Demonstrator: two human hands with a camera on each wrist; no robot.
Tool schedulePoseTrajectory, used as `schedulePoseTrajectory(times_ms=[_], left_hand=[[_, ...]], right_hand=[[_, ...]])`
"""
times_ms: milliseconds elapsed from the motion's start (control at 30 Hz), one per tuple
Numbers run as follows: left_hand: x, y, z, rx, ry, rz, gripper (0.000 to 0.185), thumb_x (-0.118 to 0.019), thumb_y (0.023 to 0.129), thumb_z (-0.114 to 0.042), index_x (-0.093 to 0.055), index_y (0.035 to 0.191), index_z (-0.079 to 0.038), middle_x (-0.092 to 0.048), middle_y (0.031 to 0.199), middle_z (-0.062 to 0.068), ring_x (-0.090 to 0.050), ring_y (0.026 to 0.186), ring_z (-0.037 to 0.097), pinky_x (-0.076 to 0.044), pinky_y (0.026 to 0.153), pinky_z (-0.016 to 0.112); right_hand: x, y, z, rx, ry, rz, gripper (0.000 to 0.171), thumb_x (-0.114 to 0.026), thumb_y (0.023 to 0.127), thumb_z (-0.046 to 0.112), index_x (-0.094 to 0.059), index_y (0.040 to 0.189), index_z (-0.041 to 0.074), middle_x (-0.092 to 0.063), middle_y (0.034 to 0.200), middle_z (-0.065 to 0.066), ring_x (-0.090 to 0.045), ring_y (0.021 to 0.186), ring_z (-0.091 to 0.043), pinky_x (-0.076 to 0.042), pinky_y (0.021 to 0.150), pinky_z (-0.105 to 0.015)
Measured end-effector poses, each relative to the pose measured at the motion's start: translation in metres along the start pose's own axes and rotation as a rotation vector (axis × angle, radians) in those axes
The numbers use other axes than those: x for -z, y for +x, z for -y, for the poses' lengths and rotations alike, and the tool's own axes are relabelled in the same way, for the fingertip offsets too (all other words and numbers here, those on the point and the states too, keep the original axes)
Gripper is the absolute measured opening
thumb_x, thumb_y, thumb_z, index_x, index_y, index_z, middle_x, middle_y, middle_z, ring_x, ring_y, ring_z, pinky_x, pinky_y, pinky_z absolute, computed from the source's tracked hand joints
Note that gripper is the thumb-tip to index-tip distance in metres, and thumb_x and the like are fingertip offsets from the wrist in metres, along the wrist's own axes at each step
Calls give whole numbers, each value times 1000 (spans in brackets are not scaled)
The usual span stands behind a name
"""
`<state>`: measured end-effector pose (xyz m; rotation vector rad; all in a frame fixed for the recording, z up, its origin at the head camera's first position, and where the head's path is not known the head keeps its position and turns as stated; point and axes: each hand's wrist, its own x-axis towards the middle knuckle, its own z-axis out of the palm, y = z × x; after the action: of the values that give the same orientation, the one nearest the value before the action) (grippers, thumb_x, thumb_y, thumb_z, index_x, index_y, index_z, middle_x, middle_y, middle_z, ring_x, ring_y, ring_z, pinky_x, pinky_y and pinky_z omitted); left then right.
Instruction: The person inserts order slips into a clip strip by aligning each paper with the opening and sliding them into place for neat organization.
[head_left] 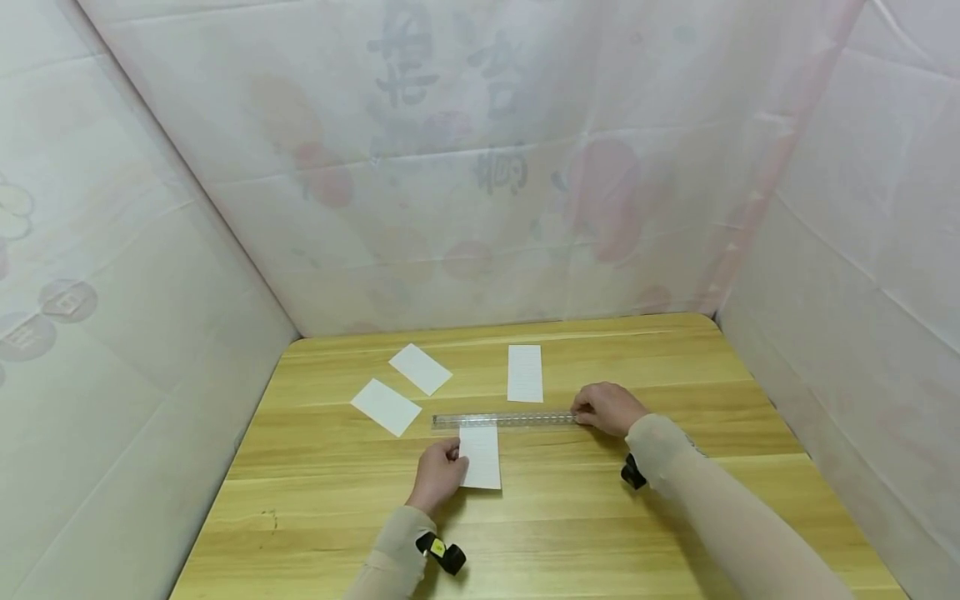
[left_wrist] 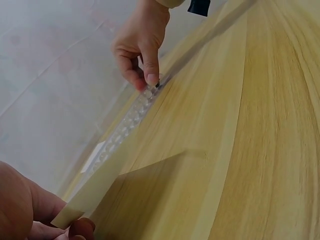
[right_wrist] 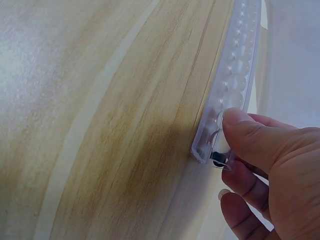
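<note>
My right hand (head_left: 606,408) pinches the near end of a clear plastic ruler (head_left: 504,421) — thumb on top, fingers curled beneath, as the right wrist view shows. The ruler lies flat on the wooden desk (head_left: 675,517), stretching from my right hand across toward my left. In the left wrist view its bubbled transparent surface runs away from my left hand up to the right hand's fingertips (left_wrist: 151,79).

My left hand (head_left: 438,475) pinches the left edge of a white paper slip (head_left: 481,457), thumb and fingers closed on its corner. The slip lies on the desk just right of that hand, its far short edge touching or tucked at the ruler's near side — I cannot tell which. The left wrist view shows the slip's near corner lifted a little between my fingers.

Beyond the ruler, away from both hands: one white slip (head_left: 525,372) lies upright just past the ruler's middle. Two more slips, tilted, lie beyond and left of my left hand, one nearer (head_left: 386,407) and one farther (head_left: 420,368), close to each other.

Pale printed sheeting (head_left: 480,167) walls the desk on three sides.
</note>
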<state>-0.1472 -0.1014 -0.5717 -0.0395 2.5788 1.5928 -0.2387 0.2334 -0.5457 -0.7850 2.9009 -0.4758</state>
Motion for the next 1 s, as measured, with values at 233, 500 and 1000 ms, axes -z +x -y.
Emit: schedulePoseTrajectory(times_ms=[233, 500, 1000], left_hand=[[-4, 0, -3, 23, -23, 10, 43, -58, 89, -3, -52, 129, 14, -59, 96, 9, -44, 69, 14, -42, 62, 25], [-10, -1, -7, 26, -41, 19, 44, -59, 89, -2, -52, 129, 14, -60, 99, 11, -50, 80, 17, -46, 68, 28], [-23, 2, -11, 1, -50, 13, 44, -60, 87, -1, -53, 128, 14, -59, 95, 9, -50, 78, 16, -45, 68, 27]], right_hand=[[0, 0, 0, 6, -4, -2, 9, -74, 85, 20, -74, 93, 21, -68, 94, 8, -63, 86, -13, -52, 76, -39], [0, 0, 0, 6, -8, -1, 8, -74, 85, 20, -74, 93, 23, -68, 94, 8, -63, 86, -13, -52, 76, -37], [1, -2, 1, 2, -15, -3, 8, -74, 85, 20, -74, 93, 23, -67, 94, 8, -63, 86, -14, -52, 77, -39]])
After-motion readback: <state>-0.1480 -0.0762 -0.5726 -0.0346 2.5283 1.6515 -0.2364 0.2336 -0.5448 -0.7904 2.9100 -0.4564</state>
